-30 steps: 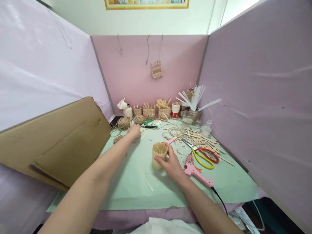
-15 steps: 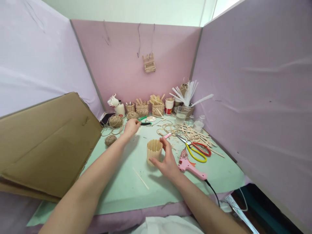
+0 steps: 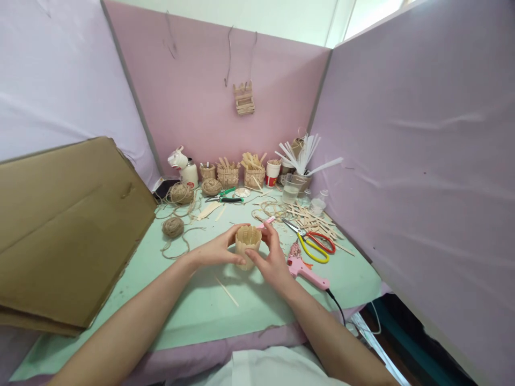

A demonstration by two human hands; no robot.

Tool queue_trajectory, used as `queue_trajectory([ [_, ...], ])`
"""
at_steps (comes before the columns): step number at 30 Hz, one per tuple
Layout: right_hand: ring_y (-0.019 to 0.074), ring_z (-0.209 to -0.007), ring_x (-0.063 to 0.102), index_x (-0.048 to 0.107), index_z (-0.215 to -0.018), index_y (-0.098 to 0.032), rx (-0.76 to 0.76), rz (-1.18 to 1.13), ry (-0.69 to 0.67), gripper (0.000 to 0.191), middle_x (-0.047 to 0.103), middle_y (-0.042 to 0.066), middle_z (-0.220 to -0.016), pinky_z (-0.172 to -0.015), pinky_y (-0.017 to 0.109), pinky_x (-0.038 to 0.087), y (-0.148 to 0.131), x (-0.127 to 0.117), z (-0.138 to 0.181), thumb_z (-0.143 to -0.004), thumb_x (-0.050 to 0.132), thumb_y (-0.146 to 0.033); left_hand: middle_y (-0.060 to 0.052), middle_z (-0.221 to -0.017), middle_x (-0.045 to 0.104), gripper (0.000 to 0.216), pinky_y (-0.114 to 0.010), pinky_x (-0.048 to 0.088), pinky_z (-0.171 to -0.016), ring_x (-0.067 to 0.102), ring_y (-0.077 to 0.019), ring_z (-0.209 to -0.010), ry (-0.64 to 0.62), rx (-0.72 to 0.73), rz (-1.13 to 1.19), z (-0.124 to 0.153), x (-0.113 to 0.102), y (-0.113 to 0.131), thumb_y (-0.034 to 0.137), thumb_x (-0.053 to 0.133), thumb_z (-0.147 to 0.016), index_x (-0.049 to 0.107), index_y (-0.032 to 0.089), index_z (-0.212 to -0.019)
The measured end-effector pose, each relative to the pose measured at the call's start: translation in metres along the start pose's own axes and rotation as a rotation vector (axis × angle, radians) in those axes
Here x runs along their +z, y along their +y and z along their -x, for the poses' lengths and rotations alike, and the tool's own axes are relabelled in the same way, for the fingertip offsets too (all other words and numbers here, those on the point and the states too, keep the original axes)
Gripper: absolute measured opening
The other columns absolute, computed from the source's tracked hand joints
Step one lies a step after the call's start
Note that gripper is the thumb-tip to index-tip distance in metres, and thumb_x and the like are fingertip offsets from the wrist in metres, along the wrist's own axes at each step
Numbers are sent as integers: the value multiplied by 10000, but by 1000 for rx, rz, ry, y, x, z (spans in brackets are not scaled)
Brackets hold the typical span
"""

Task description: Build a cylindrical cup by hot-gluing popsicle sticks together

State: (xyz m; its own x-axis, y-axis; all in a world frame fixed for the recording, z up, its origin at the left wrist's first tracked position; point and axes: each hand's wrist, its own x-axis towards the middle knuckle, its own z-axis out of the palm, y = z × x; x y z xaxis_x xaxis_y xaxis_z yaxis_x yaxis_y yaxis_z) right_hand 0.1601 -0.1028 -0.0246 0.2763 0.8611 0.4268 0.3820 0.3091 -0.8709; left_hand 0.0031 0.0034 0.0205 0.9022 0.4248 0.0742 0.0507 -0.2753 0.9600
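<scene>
A small round cup made of pale wooden sticks stands upright near the middle of the table, its open top towards me. My left hand wraps its left side, thumb across the front. From the right, my right hand grips the same cup, its thumb on the front wall and its fingers behind. A thin pale stick lies in front of the cup. Just right of my right hand rests a pink glue gun, with red-and-yellow-handled scissors beyond it.
Green-handled pliers, twine balls and flat wooden strips lie behind on the left. A heap of sticks spreads at the right, near a clear cup of liquid. A large cardboard sheet leans at the left.
My left hand has come back from the green-handled pliers at the rear and closed on the stick cup. My right hand stays at the cup. The view has shifted slightly.
</scene>
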Motion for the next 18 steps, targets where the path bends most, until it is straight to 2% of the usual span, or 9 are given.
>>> queue_trajectory([
  [3, 234, -1262, 494, 184, -1451, -214, -20, 13, -32, 787, 488, 137, -1345, -1073, 433, 402, -5, -7, 0, -838, 644, -393, -129, -1360, 539, 761, -422, 424, -1042, 503, -299, -1265, 38, -7, 44, -3, 6, -6, 369, 800, -647, 473, 196, -1313],
  [5, 241, -1270, 482, 202, -1451, -219, -54, 120, -74, 753, 464, 143, -1376, -1058, 434, 410, -15, -21, 1, -857, 623, -412, -118, -1303, 578, 720, -421, 447, -1012, 539, -298, -1214, 98, -26, 56, -3, 6, -9, 366, 806, -634, 502, 192, -1264],
  [7, 259, -1244, 488, 324, -1401, -227, -88, 334, -149, 633, 465, 137, -1374, -1023, 441, 425, -29, -43, 2, -868, 611, -412, -117, -1268, 595, 729, -416, 455, -997, 555, -297, -1186, 168, -42, 67, -2, 3, -11, 350, 826, -597, 508, 184, -1231],
  [9, 282, -1151, 533, 498, -1244, -216, -102, 593, -250, 462, 559, 122, -1241, -964, 446, 442, -41, -69, 5, -848, 642, -406, -124, -1262, 594, 763, -421, 454, -994, 559, -302, -1180, 239, -51, 90, -2, -2, -13, 344, 841, -563, 496, 176, -1223],
  [11, 284, -1023, 572, 578, -1087, -200, -51, 822, -329, 318, 601, 114, -1100, -866, 423, 466, -46, -94, 12, -827, 669, -360, -129, -1252, 598, 813, -437, 457, -983, 562, -315, -1176, 303, -58, 113, -3, -7, -14, 362, 852, -530, 481, 172, -1228],
  [13, 274, -928, 579, 595, -955, -199, -6, 994, -367, 216, 607, 103, -996, -786, 391, 462, -41, -114, 21, -803, 688, -320, -133, -1245, 603, 854, -445, 466, -966, 558, -331, -1181, 355, -66, 129, -4, -11, -14, 378, 860, -499, 475, 173, -1232],
  [15, 263, -859, 575, 576, -856, -206, 29, 1092, -377, 203, 604, 94, -931, -719, 359, 445, -30, -127, 31, -765, 719, -319, -133, -1243, 606, 872, -441, 477, -950, 556, -337, -1184, 383, -72, 133, -4, -14, -14, 378, 865, -482, 472, 175, -1233],
  [18, 252, -831, 569, 554, -835, -204, 95, 1129, -361, 217, 604, 95, -919, -680, 331, 424, -10, -134, 43, -764, 718, -327, -130, -1234, 606, 869, -427, 486, -936, 566, -326, -1165, 390, -88, 118, -2, -16, -14, 365, 868, -478, 470, 169, -1225],
])
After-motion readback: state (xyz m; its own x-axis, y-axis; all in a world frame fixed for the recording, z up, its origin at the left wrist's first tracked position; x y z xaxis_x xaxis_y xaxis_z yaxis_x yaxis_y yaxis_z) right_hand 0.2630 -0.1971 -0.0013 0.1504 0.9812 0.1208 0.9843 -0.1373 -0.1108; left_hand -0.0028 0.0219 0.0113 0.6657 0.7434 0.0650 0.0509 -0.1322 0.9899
